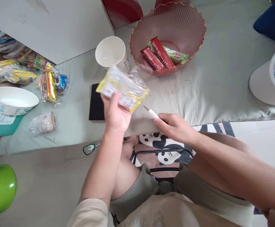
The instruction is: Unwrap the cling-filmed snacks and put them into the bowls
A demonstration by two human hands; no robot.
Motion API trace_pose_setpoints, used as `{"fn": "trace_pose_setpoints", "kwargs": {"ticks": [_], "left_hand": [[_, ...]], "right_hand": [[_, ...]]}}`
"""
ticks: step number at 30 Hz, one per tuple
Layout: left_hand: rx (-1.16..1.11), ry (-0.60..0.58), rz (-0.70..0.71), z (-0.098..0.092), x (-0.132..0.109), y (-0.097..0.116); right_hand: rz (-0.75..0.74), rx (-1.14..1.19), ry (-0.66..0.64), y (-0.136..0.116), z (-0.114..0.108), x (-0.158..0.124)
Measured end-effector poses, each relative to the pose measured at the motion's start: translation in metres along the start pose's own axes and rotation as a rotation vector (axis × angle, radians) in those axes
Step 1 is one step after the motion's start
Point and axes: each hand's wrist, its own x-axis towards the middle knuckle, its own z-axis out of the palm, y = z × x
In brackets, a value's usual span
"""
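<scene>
My left hand [117, 115], clamped on a yellow-edged clear plastic packet [125, 85], should avoid the slim white-handled knife [153, 113] my right hand [174, 126] grips, pointing toward ten o'clock.

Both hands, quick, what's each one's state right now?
Left hand: holding a yellow-edged plastic packet, thumb over its near edge.
Right hand: closed around a white-handled knife, blade exposed.

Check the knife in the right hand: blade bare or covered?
Bare. The knife shows its grey metal blade sticking out, uncovered, past the white handle in the right hand.
</scene>
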Motion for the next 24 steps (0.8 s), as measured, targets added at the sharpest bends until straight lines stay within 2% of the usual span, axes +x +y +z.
{"fn": "trace_pose_setpoints", "kwargs": {"ticks": [2, 4, 7, 9, 11, 12, 14, 17, 19, 21, 24], "left_hand": [[-0.039, 0.028, -0.034, -0.010, 0.006, 0.008], [-0.076, 0.031, -0.113, -0.016, 0.008, 0.008], [-0.112, 0.000, -0.291, -0.017, 0.004, -0.002], [-0.131, -0.037, -0.387, -0.013, -0.002, -0.010], [-0.136, -0.084, -0.444, -0.006, -0.008, -0.015], [-0.133, -0.113, -0.464, -0.003, -0.010, -0.017], [-0.116, -0.183, -0.502, 0.004, -0.014, -0.020], [-0.096, -0.259, -0.529, 0.010, -0.015, -0.024], [-0.086, -0.218, -0.509, 0.010, -0.011, -0.026], [-0.076, -0.119, -0.457, 0.006, -0.004, -0.029], [-0.042, -0.011, -0.411, -0.004, 0.006, -0.032]], "right_hand": [[-0.045, -0.156, 0.081, 0.003, -0.008, 0.000], [-0.084, -0.349, 0.283, 0.011, -0.022, 0.001], [-0.019, -0.578, 0.551, 0.027, -0.046, 0.005], [0.005, -0.640, 0.683, 0.036, -0.058, 0.007], [-0.090, -0.581, 0.778, 0.040, -0.062, 0.007], [-0.178, -0.499, 0.772, 0.039, -0.060, 0.006], [-0.367, -0.303, 0.649, 0.035, -0.050, 0.005], [-0.513, -0.201, 0.500, 0.025, -0.030, 0.006], [-0.588, -0.248, 0.480, 0.021, -0.019, 0.007], [-0.720, -0.271, 0.423, 0.020, -0.013, 0.007], [-0.902, -0.249, 0.208, 0.021, -0.013, 0.004]]}}
